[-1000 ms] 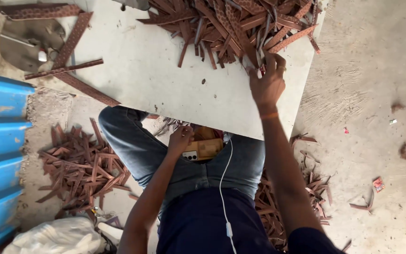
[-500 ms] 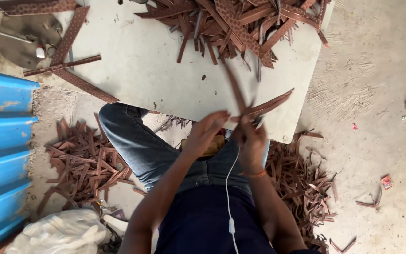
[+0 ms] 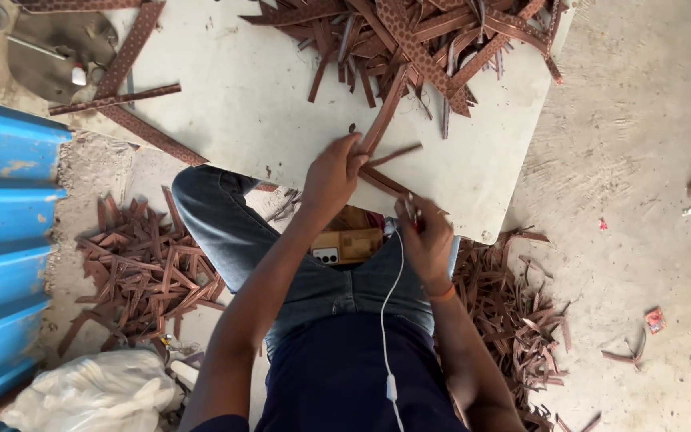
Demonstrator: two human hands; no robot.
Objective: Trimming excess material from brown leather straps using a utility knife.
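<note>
Looking down now: the left hand (image 3: pixel 331 172) is closed around a bundle of brown strips (image 3: pixel 383 120) just inside the near edge of the pale tabletop (image 3: pixel 233 112), fingers wrapped over where several narrow pieces cross. One long strip stands up out of that grip toward the big pile (image 3: pixel 433 40) at the far edge; shorter ones fan out to the right. The right hand (image 3: pixel 425 232) sits at the near edge, fingers pinched together on the lower ends of those pieces; what exactly lies between the fingertips is too small to tell.

These strips look thin, flat and light, probably stiff enough to hold a line yet with some bend in them, and their patterned faces should give decent friction. The cut ends look pointed, so a hold on the flat mid-length seems safer than at the tips. Gathered loosely, they would likely slide past one another, so a firm wrap at the crossing point makes sense.

Heaps of offcuts (image 3: pixel 145 268) lie on the floor either side of the knees, a white earphone cable (image 3: pixel 385 320) runs down the lap, and blue corrugated sheet (image 3: pixel 1 224) stands off the left edge.
</note>
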